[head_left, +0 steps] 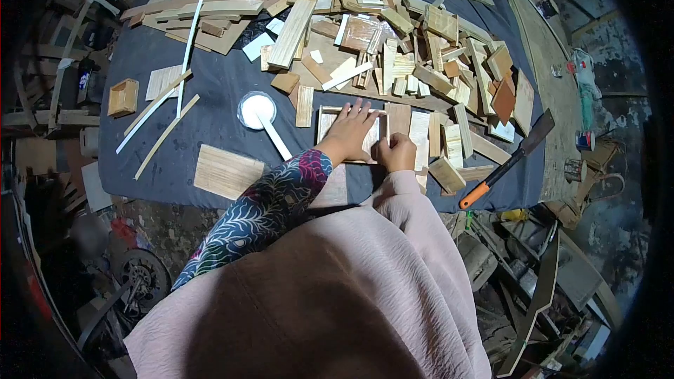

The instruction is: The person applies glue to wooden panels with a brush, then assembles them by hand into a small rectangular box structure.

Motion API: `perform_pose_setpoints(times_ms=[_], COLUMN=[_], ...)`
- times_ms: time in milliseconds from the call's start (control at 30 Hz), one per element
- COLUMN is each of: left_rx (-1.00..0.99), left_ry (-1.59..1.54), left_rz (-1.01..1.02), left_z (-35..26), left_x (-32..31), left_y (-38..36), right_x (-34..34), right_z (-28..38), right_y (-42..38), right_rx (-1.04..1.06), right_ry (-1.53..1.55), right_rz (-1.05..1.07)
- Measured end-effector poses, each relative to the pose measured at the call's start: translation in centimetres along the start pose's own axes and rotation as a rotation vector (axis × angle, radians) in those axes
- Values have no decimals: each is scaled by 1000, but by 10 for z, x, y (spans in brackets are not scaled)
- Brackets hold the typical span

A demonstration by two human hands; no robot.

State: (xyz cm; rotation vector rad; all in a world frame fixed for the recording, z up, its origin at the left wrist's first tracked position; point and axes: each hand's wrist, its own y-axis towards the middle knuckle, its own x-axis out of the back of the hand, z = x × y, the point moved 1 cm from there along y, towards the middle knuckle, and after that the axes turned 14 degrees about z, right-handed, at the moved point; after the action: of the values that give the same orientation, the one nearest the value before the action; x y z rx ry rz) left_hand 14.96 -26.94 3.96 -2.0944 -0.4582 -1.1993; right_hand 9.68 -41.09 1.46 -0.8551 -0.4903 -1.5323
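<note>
A shallow rectangular wooden box frame lies near the front middle of the cloth-covered table. My left hand rests flat across it, fingers stretched out and spread towards the far rim. At the frame's near right corner, my right hand is closed with curled fingers gripping the edge; its fingertips are partly hidden. To the left stands a round tub of white paste, with a flat white stick leaning out of it. Thin wooden boards lie just right of my right hand.
A large heap of wood offcuts covers the back and right. A long dark blade with an orange handle lies at the right edge. Thin strips, a small wooden box and a flat board are on the left.
</note>
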Motion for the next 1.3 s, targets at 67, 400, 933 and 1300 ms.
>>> perform_pose_setpoints(times_ms=[67, 400, 933, 1300], left_rx=[-2, -2, 7, 16], left_ry=[-7, 11, -9, -18], left_rz=[-6, -7, 2, -11], left_z=[0, 0, -2, -1], left_x=[-1, 0, 2, 0], left_y=[0, 0, 0, 1], right_x=[-1, 0, -4, -6], right_z=[1, 4, 3, 5], right_y=[0, 2, 4, 4], right_rx=[17, -23, 10, 60], right_ry=[23, -21, -22, -36], right_rz=[-7, 28, 31, -4])
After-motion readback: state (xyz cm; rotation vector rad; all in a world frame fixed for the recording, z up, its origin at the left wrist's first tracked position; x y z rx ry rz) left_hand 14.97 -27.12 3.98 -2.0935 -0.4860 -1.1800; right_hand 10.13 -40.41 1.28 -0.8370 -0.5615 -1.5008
